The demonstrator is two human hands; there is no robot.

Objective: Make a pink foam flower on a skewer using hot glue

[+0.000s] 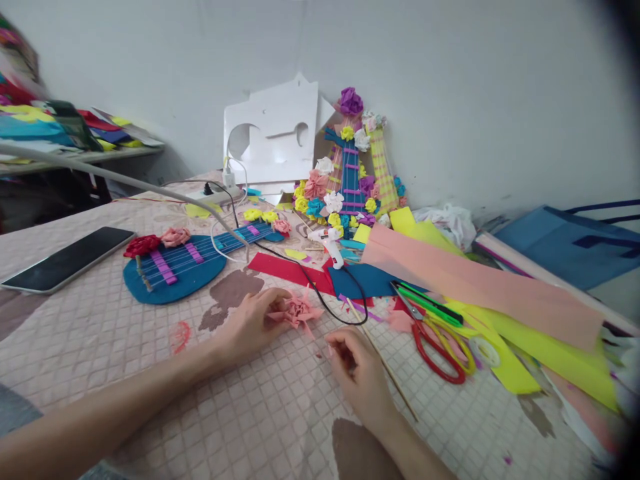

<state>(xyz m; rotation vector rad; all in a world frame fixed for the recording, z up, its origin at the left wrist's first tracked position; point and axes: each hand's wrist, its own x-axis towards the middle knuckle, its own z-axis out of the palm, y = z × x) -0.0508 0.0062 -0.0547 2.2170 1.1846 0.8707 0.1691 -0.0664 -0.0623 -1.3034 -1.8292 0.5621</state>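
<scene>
A pink crepe-paper flower (299, 311) with loose, pointed petals is pinched between the thumb and fingers of my left hand (255, 323), just above the table. To its right is my right hand (356, 367), fingers curled and thumb against the index finger; whatever they may hold is hidden. A thin wooden stick (395, 383) lies right beside that hand. Behind the flower are a red paper strip (293, 272) and a white glue gun (330, 245), whose black cord loops close to the petals. A blue guitar-shaped craft piece (175, 273) with strings and paper flowers rests to the left.
Red-handled scissors (440, 353), a green cutter (433, 305) and pink paper (475, 280) lie to the right. A phone (70, 259) is at far left. A white cable (125, 179) crosses the left side. More flowered guitars (351, 177) lean on the wall.
</scene>
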